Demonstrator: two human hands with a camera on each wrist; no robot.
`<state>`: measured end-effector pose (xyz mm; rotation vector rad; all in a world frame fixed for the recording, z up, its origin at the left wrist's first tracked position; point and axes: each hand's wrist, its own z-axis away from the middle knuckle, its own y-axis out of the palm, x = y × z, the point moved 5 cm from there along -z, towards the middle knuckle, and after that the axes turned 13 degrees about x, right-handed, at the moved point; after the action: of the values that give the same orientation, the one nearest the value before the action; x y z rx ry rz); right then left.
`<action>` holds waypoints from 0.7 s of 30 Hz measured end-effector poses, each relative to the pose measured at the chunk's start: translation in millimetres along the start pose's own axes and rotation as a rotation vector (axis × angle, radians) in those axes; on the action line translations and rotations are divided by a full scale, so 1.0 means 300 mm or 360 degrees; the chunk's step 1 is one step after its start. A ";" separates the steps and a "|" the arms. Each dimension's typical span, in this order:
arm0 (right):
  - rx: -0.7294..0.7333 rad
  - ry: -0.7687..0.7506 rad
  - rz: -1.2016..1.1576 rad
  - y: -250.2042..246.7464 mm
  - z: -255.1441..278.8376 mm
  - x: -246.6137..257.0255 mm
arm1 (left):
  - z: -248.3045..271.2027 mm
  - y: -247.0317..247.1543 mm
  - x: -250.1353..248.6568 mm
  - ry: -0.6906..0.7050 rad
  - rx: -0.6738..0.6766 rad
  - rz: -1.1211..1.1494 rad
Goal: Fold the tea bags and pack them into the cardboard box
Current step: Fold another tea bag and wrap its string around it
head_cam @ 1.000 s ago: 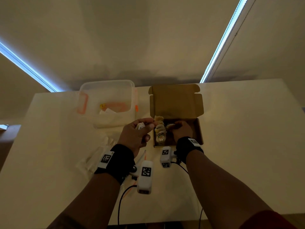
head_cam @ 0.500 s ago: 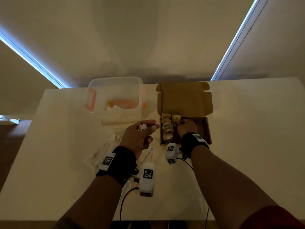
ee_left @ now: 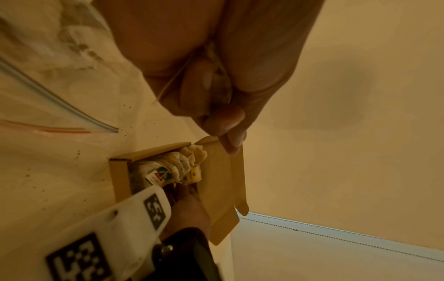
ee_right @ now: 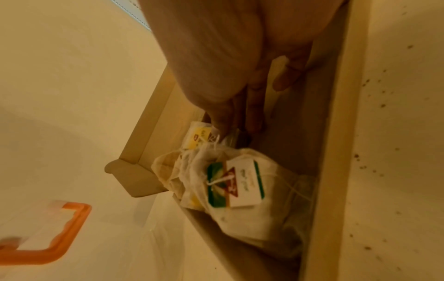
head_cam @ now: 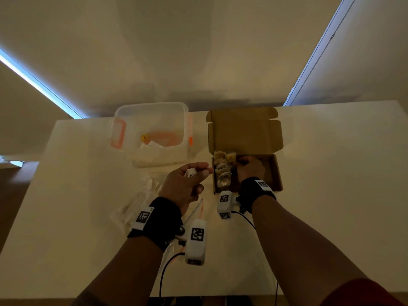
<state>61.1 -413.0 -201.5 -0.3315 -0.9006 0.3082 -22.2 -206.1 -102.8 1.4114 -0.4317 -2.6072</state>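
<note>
From the head view, the open box (head_cam: 269, 175) stands on the table (head_cam: 331, 173), with its lid (head_cam: 245, 133) raised at the far side. A row of folded tea bags (head_cam: 223, 171) fills the left part of the box. The right hand (head_cam: 250, 168) is inside the box, fingers bent at the far end of the row, beside a yellow tag (head_cam: 231, 157). The left hand (head_cam: 185, 184) hovers just left of the box and grasps a small white bag (head_cam: 190, 173) between thumb and fingers. A clear tub (head_cam: 152, 133) with orange clips stands left of the box. A plastic pouch (head_cam: 136, 202) lies left of the box, nearer to the person.

From the left wrist view, the left hand (ee_left: 216, 76) is curled around its bag (ee_left: 220, 83), and a string hangs from it. Below it the box (ee_left: 221, 180) shows the tea bags (ee_left: 168, 167) in a row.

From the right wrist view, the right hand (ee_right: 228, 66) pinches a tea bag (ee_right: 230, 136) at the far end of the row (ee_right: 240, 190) in the box (ee_right: 341, 133).
</note>
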 end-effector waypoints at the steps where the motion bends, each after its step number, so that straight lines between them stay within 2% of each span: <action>1: -0.0010 0.0008 -0.0019 0.000 0.000 0.000 | 0.001 -0.001 0.000 -0.0003 0.0005 0.0005; 16: 0.0069 0.0064 0.0022 -0.030 0.024 -0.015 | -0.005 0.006 -0.012 -0.0034 -0.0010 0.0035; 21: -0.0086 -0.0056 0.0025 -0.100 0.082 0.032 | 0.001 0.031 -0.048 -0.0035 0.0021 0.0148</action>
<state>50.7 -432.7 -168.3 -0.3839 -0.9425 0.3056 -14.7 -211.0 -88.4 1.3340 -0.5054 -2.5531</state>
